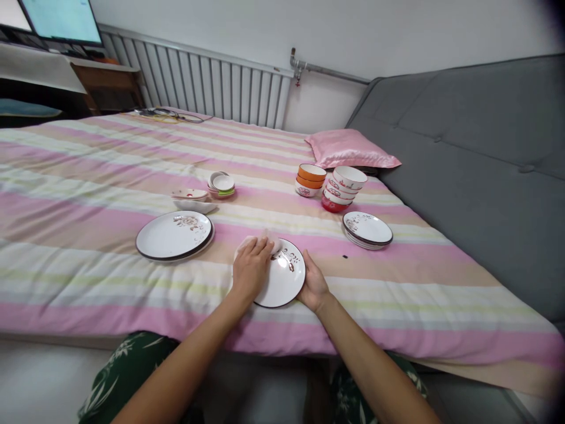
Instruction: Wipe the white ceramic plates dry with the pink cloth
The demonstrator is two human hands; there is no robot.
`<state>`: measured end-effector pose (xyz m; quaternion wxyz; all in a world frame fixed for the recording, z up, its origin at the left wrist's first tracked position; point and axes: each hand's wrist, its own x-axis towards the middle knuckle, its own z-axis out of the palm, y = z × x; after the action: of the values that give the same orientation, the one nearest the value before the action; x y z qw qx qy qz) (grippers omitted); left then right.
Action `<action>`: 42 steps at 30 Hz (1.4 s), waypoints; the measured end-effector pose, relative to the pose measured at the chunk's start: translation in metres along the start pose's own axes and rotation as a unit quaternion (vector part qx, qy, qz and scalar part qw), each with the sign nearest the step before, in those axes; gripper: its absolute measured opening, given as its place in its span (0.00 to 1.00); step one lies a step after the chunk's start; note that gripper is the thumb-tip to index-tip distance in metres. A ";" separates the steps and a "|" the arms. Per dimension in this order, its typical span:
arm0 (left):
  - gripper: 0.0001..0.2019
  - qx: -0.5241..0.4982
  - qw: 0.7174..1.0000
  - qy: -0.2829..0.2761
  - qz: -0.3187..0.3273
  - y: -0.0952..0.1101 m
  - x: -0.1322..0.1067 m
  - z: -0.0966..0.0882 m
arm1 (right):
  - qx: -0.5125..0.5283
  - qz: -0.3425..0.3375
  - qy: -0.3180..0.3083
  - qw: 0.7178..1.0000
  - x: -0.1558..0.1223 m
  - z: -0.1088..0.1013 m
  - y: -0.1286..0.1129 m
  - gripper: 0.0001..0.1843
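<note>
A white plate [282, 281] with a dark rim and a flower pattern lies near the front edge of the striped bed. My left hand [251, 266] rests on its left part, fingers pressed on a pale cloth [271, 240] that peeks out past the fingertips. My right hand [314, 285] grips the plate's right rim, thumb on top.
A stack of larger plates [174, 235] lies to the left, smaller plates [367, 229] to the right. Stacked bowls [343, 187], orange bowls [311, 179], small saucers [222, 184] and a white dish [193, 199] sit further back. A pink pillow [348, 148] and grey sofa [477, 171] lie beyond.
</note>
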<state>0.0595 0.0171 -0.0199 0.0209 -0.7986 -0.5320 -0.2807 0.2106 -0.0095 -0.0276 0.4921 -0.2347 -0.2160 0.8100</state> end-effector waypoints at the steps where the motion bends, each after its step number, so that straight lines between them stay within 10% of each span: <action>1: 0.16 0.002 1.000 -0.004 -0.008 -0.001 -0.001 -0.001 | 0.003 0.001 -0.004 1.000 0.000 0.001 0.000 0.30; 26: 0.18 -0.139 0.988 -0.017 -0.062 -0.022 -0.006 -0.025 | 0.045 -0.027 0.083 0.995 0.001 -0.003 0.003 0.24; 42: 0.13 -0.404 0.875 -0.011 -0.268 -0.032 -0.004 -0.020 | 0.053 -0.111 0.137 0.983 0.005 -0.001 0.002 0.21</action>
<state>0.0225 0.0207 -0.0133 -0.3855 -0.5677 -0.5658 -0.4571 0.2079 -0.0056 -0.0303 0.6160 -0.2915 -0.1276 0.7206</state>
